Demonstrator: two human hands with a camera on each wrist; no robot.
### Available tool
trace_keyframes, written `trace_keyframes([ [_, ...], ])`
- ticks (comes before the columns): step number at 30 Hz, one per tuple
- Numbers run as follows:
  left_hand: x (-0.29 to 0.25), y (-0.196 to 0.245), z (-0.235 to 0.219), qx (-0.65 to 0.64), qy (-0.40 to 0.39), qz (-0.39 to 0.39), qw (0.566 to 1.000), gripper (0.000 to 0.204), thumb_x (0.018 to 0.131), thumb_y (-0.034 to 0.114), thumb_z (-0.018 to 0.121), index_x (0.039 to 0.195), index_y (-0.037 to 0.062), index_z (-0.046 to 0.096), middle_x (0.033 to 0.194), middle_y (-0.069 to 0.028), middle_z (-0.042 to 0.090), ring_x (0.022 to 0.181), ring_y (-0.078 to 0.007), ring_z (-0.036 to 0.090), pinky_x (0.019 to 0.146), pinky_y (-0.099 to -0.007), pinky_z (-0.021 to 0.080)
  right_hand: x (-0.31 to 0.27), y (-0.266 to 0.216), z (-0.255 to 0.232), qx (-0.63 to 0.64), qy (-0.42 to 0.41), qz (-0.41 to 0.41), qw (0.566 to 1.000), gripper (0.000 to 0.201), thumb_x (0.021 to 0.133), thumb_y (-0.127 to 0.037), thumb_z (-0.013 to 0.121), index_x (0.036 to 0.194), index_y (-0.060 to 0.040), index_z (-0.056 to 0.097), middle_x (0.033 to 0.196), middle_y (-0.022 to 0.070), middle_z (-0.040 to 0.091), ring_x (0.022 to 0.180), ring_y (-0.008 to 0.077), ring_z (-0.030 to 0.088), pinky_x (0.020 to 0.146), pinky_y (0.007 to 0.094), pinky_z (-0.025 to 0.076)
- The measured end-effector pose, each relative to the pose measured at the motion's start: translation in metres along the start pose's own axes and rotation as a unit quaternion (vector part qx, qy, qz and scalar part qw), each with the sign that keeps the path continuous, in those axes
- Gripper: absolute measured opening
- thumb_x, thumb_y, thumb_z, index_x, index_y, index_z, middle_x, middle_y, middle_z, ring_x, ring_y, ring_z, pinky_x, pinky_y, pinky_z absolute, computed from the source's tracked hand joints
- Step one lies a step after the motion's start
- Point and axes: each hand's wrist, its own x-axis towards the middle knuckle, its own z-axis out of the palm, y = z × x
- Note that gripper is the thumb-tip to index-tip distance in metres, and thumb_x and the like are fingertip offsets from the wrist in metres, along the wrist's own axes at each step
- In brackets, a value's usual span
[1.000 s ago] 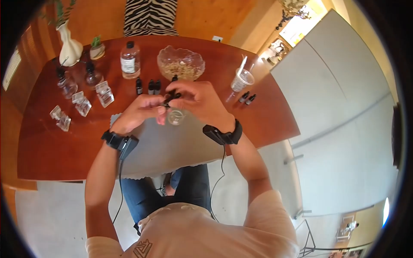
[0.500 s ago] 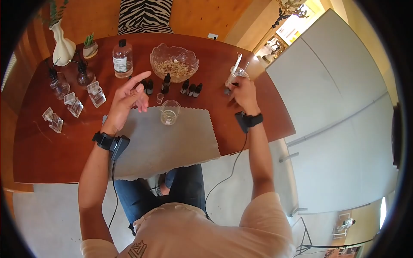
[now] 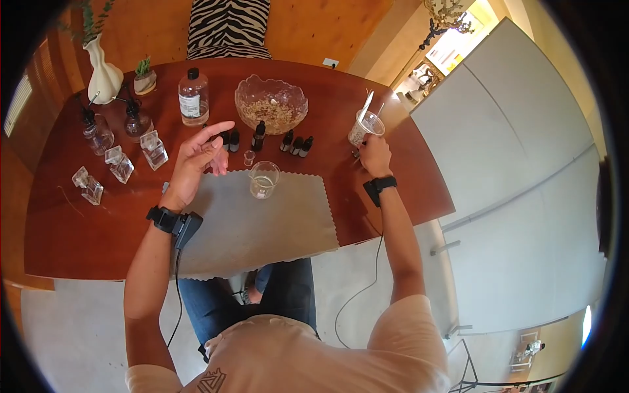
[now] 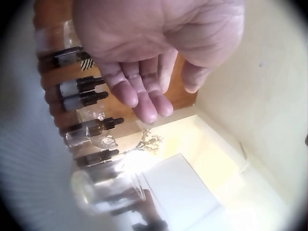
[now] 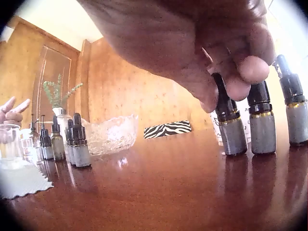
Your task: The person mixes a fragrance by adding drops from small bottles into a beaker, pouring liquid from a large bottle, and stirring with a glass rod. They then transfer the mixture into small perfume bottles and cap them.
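At the table's right side my right hand [image 3: 375, 157] reaches down beside a clear plastic cup. In the right wrist view its fingers pinch the black top of a small dropper bottle [image 5: 233, 137], which leans slightly on the table. Two more dropper bottles, a middle one [image 5: 262, 132] and an outer one [image 5: 297, 122], stand beside it. My left hand [image 3: 196, 160] hovers over the grey mat's [image 3: 262, 239] far left corner, holding nothing, index finger extended and the others loosely bent. A glass beaker [image 3: 265, 181] stands on the mat, with a tiny glass cup [image 3: 249, 158] behind it.
Several dropper bottles [image 3: 259, 137] line the table beyond the mat, before a scalloped glass bowl [image 3: 270, 108]. The plastic cup [image 3: 368, 126] holds white sticks. Square glass bottles [image 3: 154, 152], a large labelled bottle [image 3: 193, 101] and a white vase [image 3: 103, 73] occupy the left.
Both hands were together above the beaker around a small dark object. They have parted: the right hand went to the bottles at the right, and the left drew back leftward with empty fingers.
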Motion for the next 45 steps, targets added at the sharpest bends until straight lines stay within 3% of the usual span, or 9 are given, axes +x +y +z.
trace_keyframes([
  [7, -0.001, 0.001, 0.0, -0.005, -0.003, 0.013, 1.0, 0.045, 0.106, 0.029, 0.053, 0.144, 0.0035, 0.053, 0.071, 0.0011, 0.06, 0.065, -0.0067, 0.057, 0.059, -0.0211, 0.04, -0.006, -0.015, -0.021, 0.054, 0.029, 0.017, 0.998, 0.026, 0.085, -0.021, 0.074, 0.107, -0.0076, 0.074, 0.097, 0.0235, 0.073, 0.093, 0.0438, 0.07, 0.083, 0.052, 0.056],
  [10, -0.001, 0.001, -0.001, -0.003, 0.006, 0.007, 1.0, 0.044, 0.106, 0.026, 0.054, 0.143, 0.003, 0.055, 0.071, 0.001, 0.06, 0.065, -0.0071, 0.057, 0.059, -0.0217, 0.041, -0.014, -0.023, -0.026, 0.15, 0.077, -0.039, 0.985, 0.022, 0.085, -0.019, 0.071, 0.101, -0.0037, 0.072, 0.08, 0.0186, 0.072, 0.074, 0.0361, 0.072, 0.07, 0.0473, 0.057],
  [13, 0.002, -0.008, -0.004, -0.016, 0.012, 0.011, 1.0, 0.037, 0.105, 0.022, 0.058, 0.137, 0.0047, 0.061, 0.074, 0.0019, 0.064, 0.064, -0.0053, 0.057, 0.058, -0.0208, 0.041, -0.027, -0.039, -0.02, 0.371, -0.109, -0.031, 0.922, 0.016, 0.089, -0.016, 0.069, 0.094, -0.0005, 0.071, 0.071, 0.012, 0.069, 0.058, 0.02, 0.066, 0.055, 0.036, 0.052],
  [16, 0.003, -0.014, -0.007, -0.012, 0.024, 0.008, 1.0, 0.032, 0.104, 0.021, 0.058, 0.131, 0.0044, 0.065, 0.073, 0.002, 0.063, 0.063, -0.0047, 0.057, 0.057, -0.0208, 0.041, -0.049, -0.062, -0.029, 0.386, -0.259, 0.001, 0.886, 0.016, 0.092, -0.014, 0.068, 0.087, 0.0011, 0.069, 0.066, 0.0045, 0.062, 0.052, 0.0087, 0.056, 0.045, 0.0267, 0.042],
  [27, 0.004, -0.016, -0.007, 0.042, 0.173, 0.0, 0.984, 0.019, 0.1, 0.012, 0.06, 0.109, 0.0021, 0.074, 0.066, 0.0024, 0.061, 0.056, -0.0035, 0.053, 0.05, -0.0191, 0.037, -0.06, -0.052, 0.001, 0.44, -0.284, -0.041, 0.851, 0.016, 0.09, -0.011, 0.07, 0.082, -0.0015, 0.06, 0.071, 0.0018, 0.057, 0.059, 0.0101, 0.053, 0.05, 0.0279, 0.041],
  [34, 0.005, -0.024, -0.006, 0.07, 0.155, -0.009, 0.985, 0.02, 0.102, 0.014, 0.059, 0.108, 0.0029, 0.073, 0.067, 0.002, 0.061, 0.058, -0.0045, 0.053, 0.053, -0.0199, 0.037, -0.066, -0.046, 0.011, 0.424, -0.231, -0.163, 0.86, 0.013, 0.085, -0.006, 0.07, 0.085, -0.0006, 0.058, 0.074, 0.0042, 0.053, 0.069, 0.0141, 0.049, 0.062, 0.0322, 0.04],
  [38, 0.006, -0.029, -0.002, 0.078, 0.113, -0.051, 0.989, 0.018, 0.097, 0.009, 0.059, 0.106, 0.0027, 0.074, 0.069, 0.0015, 0.062, 0.061, -0.0057, 0.056, 0.055, -0.0207, 0.039, -0.068, -0.044, 0.012, 0.423, -0.256, -0.139, 0.858, 0.013, 0.084, -0.006, 0.071, 0.083, -0.0022, 0.058, 0.074, 0.0029, 0.051, 0.07, 0.0116, 0.047, 0.062, 0.0307, 0.039],
  [41, 0.005, -0.034, -0.007, 0.099, 0.072, -0.071, 0.99, 0.019, 0.095, 0.011, 0.061, 0.106, 0.004, 0.075, 0.075, 0.0008, 0.065, 0.066, -0.0061, 0.059, 0.059, -0.0217, 0.043, -0.075, -0.046, 0.006, 0.375, -0.241, -0.146, 0.883, 0.014, 0.085, -0.007, 0.071, 0.09, -0.003, 0.058, 0.078, 0.0069, 0.056, 0.072, 0.0198, 0.055, 0.063, 0.0373, 0.043],
  [45, 0.005, -0.039, -0.008, 0.12, 0.038, -0.092, 0.988, 0.02, 0.095, 0.012, 0.061, 0.107, 0.0048, 0.075, 0.079, 0.0008, 0.067, 0.071, -0.0063, 0.061, 0.062, -0.0214, 0.044, -0.094, -0.046, 0.012, 0.263, -0.126, -0.257, 0.921, 0.023, 0.089, -0.008, 0.065, 0.11, -0.0059, 0.055, 0.094, 0.0175, 0.061, 0.085, 0.0392, 0.062, 0.072, 0.0494, 0.049],
])
